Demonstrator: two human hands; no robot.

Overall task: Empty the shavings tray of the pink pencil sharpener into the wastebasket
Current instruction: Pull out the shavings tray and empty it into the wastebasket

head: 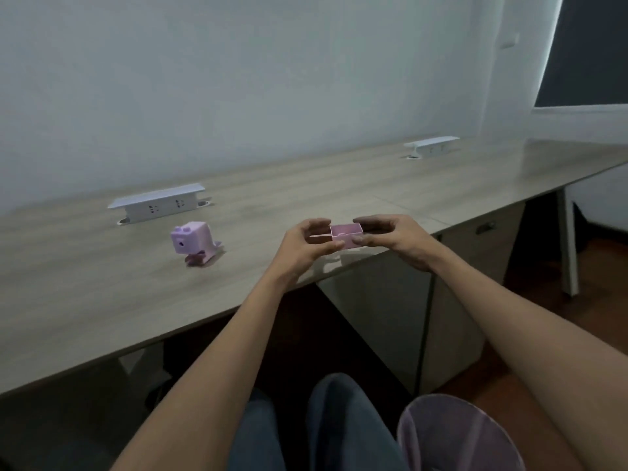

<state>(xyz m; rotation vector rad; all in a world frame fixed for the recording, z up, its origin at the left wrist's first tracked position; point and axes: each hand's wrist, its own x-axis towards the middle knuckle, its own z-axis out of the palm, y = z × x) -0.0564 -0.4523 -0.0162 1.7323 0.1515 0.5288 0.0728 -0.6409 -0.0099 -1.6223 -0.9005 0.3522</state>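
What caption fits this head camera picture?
Both hands hold the pink shavings tray above the desk, sharpener left behind.

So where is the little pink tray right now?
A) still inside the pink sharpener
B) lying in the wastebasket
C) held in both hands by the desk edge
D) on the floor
C: the shavings tray is out of the pink sharpener, pinched between the left hand and right hand above the desk edge.

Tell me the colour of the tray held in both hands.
Pink; the tray shows in the head view.
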